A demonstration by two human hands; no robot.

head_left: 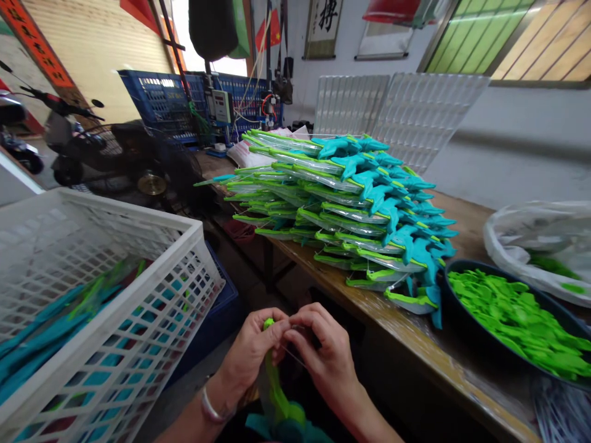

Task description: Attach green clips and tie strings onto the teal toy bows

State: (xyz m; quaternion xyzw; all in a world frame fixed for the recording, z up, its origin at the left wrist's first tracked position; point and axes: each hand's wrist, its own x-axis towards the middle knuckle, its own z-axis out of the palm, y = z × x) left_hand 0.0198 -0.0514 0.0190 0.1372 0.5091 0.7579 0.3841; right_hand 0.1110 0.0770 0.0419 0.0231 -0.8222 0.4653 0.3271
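My left hand [247,347], with a silver bangle at its wrist, is closed around the lime-green tip of what looks like a toy bow [279,400]. The bow hangs down toward my lap, its lower part turquoise and partly cut off by the frame edge. Close against the left fingertips, my right hand [325,347] pinches a thin pale string [294,355] that runs off below its fingers. The fingers hide where string and tip meet. Beyond both hands, a tall stack of similar green and turquoise toy bows [341,215] lies on the wooden table [369,307].
On my left stands a white slatted crate [184,237] holding turquoise and green pieces. A dark basin [475,332] of small green parts sits at right, beside a clear plastic bag [508,246] and a bundle of pale strings [561,409]. Scooters [69,135] stand behind.
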